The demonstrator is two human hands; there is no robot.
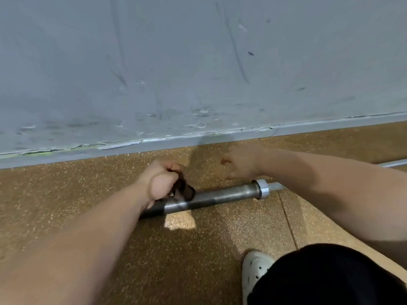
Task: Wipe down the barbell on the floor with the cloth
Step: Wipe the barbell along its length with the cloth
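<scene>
A steel barbell (220, 197) lies on the speckled brown floor, parallel to the wall. Its thick dark sleeve ends at a bright collar (262, 188), and the thin shaft runs right behind my forearm. My left hand (161, 182) grips a bunched dark brown cloth (184, 188) and holds it against the top of the sleeve near its left end. My right hand (241, 162) hovers above the floor just beyond the collar, blurred, fingers loosely spread and holding nothing.
A scuffed grey wall (198, 73) with a chipped skirting board runs close behind the bar. My white perforated shoe (253, 271) and dark-clad knee (330, 276) sit at the lower right. A floor seam (288, 223) runs below the collar.
</scene>
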